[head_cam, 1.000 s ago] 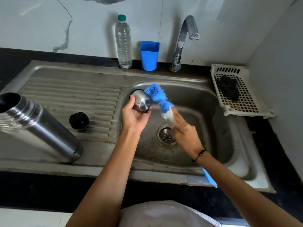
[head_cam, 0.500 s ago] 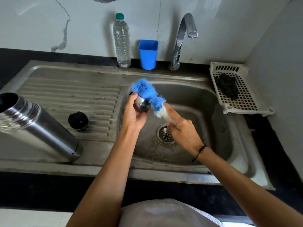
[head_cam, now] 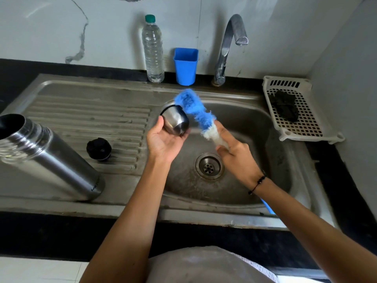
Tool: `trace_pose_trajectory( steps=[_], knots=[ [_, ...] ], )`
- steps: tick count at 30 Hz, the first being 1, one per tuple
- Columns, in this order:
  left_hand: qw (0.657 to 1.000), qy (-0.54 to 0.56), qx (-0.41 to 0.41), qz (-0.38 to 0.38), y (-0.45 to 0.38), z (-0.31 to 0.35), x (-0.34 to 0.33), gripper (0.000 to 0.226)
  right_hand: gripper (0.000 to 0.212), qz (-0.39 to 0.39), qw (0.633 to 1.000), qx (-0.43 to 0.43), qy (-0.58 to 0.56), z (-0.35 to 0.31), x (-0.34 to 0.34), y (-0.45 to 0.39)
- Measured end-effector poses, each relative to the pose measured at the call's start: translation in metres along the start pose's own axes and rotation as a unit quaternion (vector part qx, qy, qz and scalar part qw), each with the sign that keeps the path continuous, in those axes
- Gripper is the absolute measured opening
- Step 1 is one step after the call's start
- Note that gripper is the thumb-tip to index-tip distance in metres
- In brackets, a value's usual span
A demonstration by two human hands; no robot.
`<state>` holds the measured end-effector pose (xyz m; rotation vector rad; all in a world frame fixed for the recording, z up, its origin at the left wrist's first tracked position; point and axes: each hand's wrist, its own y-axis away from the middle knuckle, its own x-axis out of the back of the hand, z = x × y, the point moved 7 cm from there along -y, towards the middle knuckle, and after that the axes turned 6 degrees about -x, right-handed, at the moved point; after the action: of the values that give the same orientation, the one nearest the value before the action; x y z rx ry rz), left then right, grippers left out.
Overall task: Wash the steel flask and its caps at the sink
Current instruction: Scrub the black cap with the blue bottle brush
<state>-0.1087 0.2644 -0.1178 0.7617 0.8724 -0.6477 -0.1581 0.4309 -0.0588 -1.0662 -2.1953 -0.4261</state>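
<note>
We had a single wide-angle view, worn on the person's head, looking forward and steeply down at close range. The sink (head_cam: 285,127) lay centred, the tap (head_cam: 228,48) towards one o'clock, and both forearms entered from six o'clock.

The steel flask (head_cam: 47,158) runs off the left edge, so part of its open mouth is cut away. The steel cap (head_cam: 175,121) faces away, its inside hidden, and the left hand (head_cam: 163,139) covers its underside. The brush (head_cam: 196,114) is blurred at its blue head; its handle is hidden in the right hand (head_cam: 237,158) and behind the forearm. The lettering near the flask's base is too small to read
</note>
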Motion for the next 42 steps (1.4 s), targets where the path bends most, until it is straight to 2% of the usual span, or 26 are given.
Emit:
trace_pose_trajectory(
  steps=[3, 5, 7, 10, 14, 17, 20, 22, 25, 29, 33, 37, 40, 42],
  knots=[
    [0.999, -0.040, -0.014, 0.010, 0.002, 0.001, -0.006, 0.057, 0.073, -0.028, 0.999, 0.003, 0.019, 0.001, -0.013, 0.003],
    [0.998, -0.024, -0.009, 0.057, 0.002, -0.001, -0.002, 0.043, 0.072, -0.026, 0.999, -0.028, 0.008, 0.010, -0.011, -0.002],
    [0.997, -0.006, -0.008, 0.080, 0.000, -0.002, -0.001, 0.032, 0.071, -0.009, 1.000, -0.023, -0.015, 0.010, -0.005, -0.004],
    [0.995, -0.042, -0.010, 0.088, -0.003, -0.003, -0.003, 0.042, 0.076, -0.016, 1.000, 0.021, -0.007, -0.003, -0.010, 0.002],
    [0.993, -0.051, -0.006, 0.110, -0.003, -0.005, 0.004, 0.047, 0.069, -0.016, 0.999, -0.042, -0.019, 0.013, -0.009, -0.009],
    [0.995, -0.021, -0.008, 0.095, -0.005, -0.002, 0.000, 0.038, 0.070, 0.008, 1.000, -0.004, -0.022, 0.004, 0.002, -0.006],
    [0.997, -0.025, -0.001, 0.069, -0.004, -0.003, -0.010, 0.022, 0.076, -0.004, 0.997, 0.050, 0.054, -0.008, -0.010, 0.004],
    [0.998, -0.010, 0.023, 0.066, 0.000, -0.007, -0.013, 0.019, 0.075, 0.002, 0.998, 0.019, 0.059, 0.000, -0.009, -0.003],
    [0.996, -0.002, 0.039, 0.075, 0.002, -0.008, -0.014, 0.028, 0.072, 0.024, 0.999, -0.006, 0.020, 0.004, 0.004, -0.010],
    [0.994, -0.079, 0.005, 0.078, 0.000, -0.001, -0.015, 0.024, 0.081, -0.005, 0.994, 0.077, 0.076, -0.008, -0.012, 0.007],
    [0.982, -0.155, 0.033, 0.104, 0.004, -0.006, -0.007, 0.028, 0.076, 0.003, 0.999, -0.019, 0.030, 0.016, -0.003, -0.007],
    [0.961, -0.262, -0.009, 0.085, 0.002, 0.004, -0.010, 0.023, 0.079, -0.009, 0.996, 0.060, 0.066, -0.002, -0.008, 0.004],
    [0.962, -0.266, -0.002, 0.059, 0.005, 0.004, -0.008, 0.019, 0.074, -0.009, 0.998, -0.001, 0.058, 0.012, -0.003, -0.008],
    [0.969, -0.241, 0.002, 0.051, 0.005, 0.006, -0.011, 0.022, 0.071, 0.002, 1.000, -0.006, 0.029, 0.016, 0.006, -0.012]
  ],
)
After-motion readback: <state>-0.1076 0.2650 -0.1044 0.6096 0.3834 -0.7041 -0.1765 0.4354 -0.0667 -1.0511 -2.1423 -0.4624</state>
